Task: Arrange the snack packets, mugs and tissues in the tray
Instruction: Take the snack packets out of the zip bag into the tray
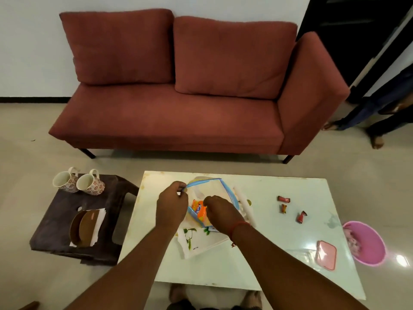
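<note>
**Snack packet extraction from zip bag: handling observations**

Nearest the wearer, a white rectangular tray with a green leaf print (190, 242) lay on the glossy white desk (279, 253), largely under the forearms. Just beyond it, the right hand (220, 212) was curled down into the mouth of a clear plastic zip bag with a blue seal strip (220, 186), fingers closed at an orange snack packet (197, 209); whether the pinch was complete could not be confirmed. The left hand (172, 203) pinched the blue seal edge, holding the mouth open.

Assessment: the step would be best done with the left hand keeping the mouth taut while the packet is drawn out flat, so that it does not snag the seal, then set into the tray.

Three small red-wrapped sweets (290, 208) lay well apart to the right. On the dark plastic stool (67, 211) to the left sat a brown holder with white tissues (86, 227) and, farther back, two floral ceramic mugs (78, 182), side by side and tilted; none was yet in the tray.
</note>
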